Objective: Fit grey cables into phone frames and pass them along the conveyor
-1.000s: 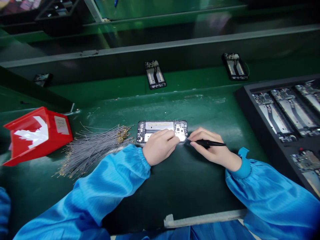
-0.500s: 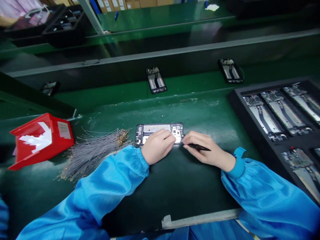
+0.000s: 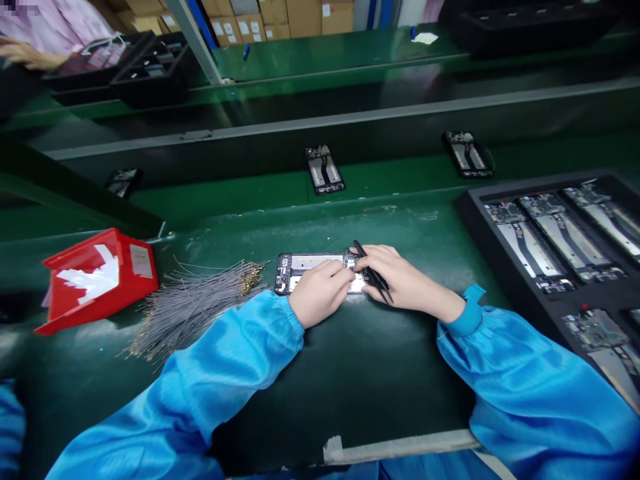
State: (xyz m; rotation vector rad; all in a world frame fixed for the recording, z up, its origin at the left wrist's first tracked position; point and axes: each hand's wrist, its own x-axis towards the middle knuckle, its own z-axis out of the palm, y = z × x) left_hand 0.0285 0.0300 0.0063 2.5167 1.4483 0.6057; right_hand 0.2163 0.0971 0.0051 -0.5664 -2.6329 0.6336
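An opened phone body [image 3: 320, 261] lies sideways on the green table in the middle of the view. My left hand [image 3: 321, 291] rests over its lower middle, fingers closed together; what they pinch, if anything, is hidden. At the phone's right end is my right hand [image 3: 387, 273], with black tweezers [image 3: 381, 285] held across the fingers, tips toward me. Its fingertips touch the phone's right end. Left of the phone a bundle of thin grey cables [image 3: 200, 303] with gold ends is spread on the table.
A red bin [image 3: 103, 280] stands at the left. The black tray [image 3: 475, 220] at the right holds several opened phones. Further opened phones, one of them [image 3: 325, 170] behind the work area, lie along the back strip. A person [image 3: 65, 30] is at the far left.
My right hand has moved up onto the phone's right end, and the tweezers have swung round to lie across the fingers. The whole view has shifted slightly.
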